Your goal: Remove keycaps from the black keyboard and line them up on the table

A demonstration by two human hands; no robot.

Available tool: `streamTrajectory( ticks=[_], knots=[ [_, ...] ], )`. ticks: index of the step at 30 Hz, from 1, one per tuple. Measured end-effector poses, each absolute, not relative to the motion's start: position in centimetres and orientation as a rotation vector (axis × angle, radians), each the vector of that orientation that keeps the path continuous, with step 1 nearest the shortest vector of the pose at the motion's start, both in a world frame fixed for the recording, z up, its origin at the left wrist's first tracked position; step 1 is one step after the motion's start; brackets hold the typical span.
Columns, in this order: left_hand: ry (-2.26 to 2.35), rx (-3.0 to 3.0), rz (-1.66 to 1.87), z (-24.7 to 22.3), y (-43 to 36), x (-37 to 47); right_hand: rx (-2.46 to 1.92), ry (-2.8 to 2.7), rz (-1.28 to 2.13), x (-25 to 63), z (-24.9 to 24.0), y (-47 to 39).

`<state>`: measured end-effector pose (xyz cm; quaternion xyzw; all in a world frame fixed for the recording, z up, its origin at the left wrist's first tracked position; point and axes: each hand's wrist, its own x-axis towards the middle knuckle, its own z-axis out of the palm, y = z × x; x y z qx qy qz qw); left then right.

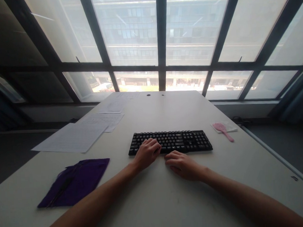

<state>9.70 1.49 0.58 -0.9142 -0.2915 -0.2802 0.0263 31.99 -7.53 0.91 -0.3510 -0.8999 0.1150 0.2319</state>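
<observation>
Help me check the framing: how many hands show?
2: the left hand over the left half of the keyboard; the right hand by its near edge.

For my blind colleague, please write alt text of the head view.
A person's left hand is over a long black keyboard, the right hand near its front edge. White paper sheets and a flat purple cloth-like item lie left on the white table; a pink round-headed hairbrush, right.

Bright windows (131, 30), apparently grey floor (292, 140)
</observation>
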Motion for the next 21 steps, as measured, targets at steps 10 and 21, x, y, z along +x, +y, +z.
streamTrajectory(
  ticks=[10, 21],
  knots=[
    [-0.862, -2.83, -0.855, 0.55, 1.4, 9.78, -0.96, -2.475, 0.301, 32.09, 0.56, -7.36],
    [-0.855, -2.835, -0.874, 0.26, 1.52, 9.75, -0.976, -2.475, 0.292, 32.09, 0.36, -7.31]
  ],
)
